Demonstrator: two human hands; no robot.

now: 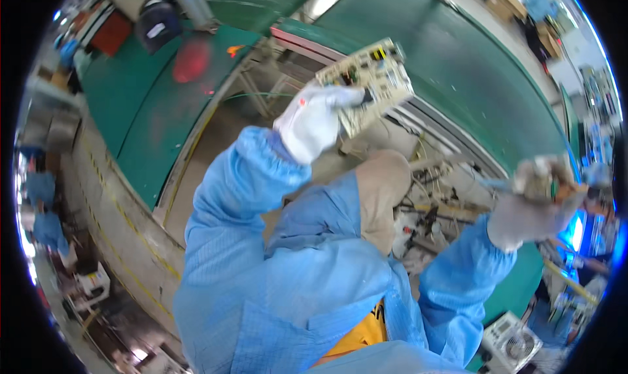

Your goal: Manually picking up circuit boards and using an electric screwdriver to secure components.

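My left hand, in a white glove, grips a circuit board by its near left edge. The pale board is tilted and carries many parts, among them a yellow one near its far edge. My thumb lies across its face. Over on the right, my right hand, gloved as well, is raised with its fingers curled. They close round a small, pale and greenish object, too smeared to name. Both arms wear blue sleeves.
A green conveyor belt with a metal rail runs beyond the board. Another green work surface stands at left, with a blurred red object on it. Cables hang below the rail. A white box with a fan sits at lower right.
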